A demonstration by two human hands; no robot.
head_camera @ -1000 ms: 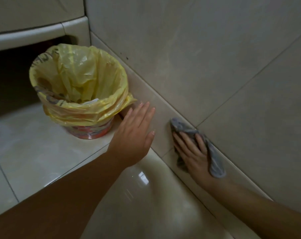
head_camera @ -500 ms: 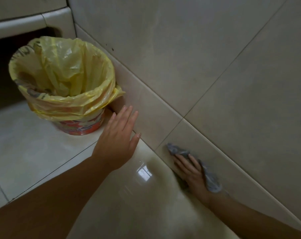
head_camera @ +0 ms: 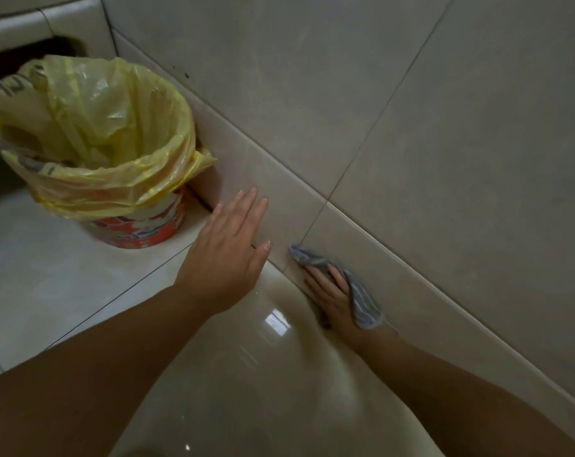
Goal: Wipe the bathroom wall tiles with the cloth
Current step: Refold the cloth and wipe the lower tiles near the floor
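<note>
Beige wall tiles (head_camera: 428,133) fill the right and top of the head view, with a low skirting strip (head_camera: 421,285) along the floor. My right hand (head_camera: 332,295) presses a grey cloth (head_camera: 362,301) flat against that strip, just right of a vertical grout line, fingers straight. The cloth sticks out ahead of the fingertips and along the hand's far side. My left hand (head_camera: 228,255) is spread flat with straight fingers, fingertips touching the skirting strip to the left of the cloth, holding nothing.
A red patterned waste bin (head_camera: 141,232) lined with a yellow plastic bag (head_camera: 91,136) stands in the corner, close to my left hand. Glossy floor tiles (head_camera: 48,285) lie below. A dark recess under a white ledge (head_camera: 32,31) sits at top left.
My right hand slid the cloth down from the upper skirting edge to the floor line, then back left toward the grout joint. My left hand stayed flat near the bin.
</note>
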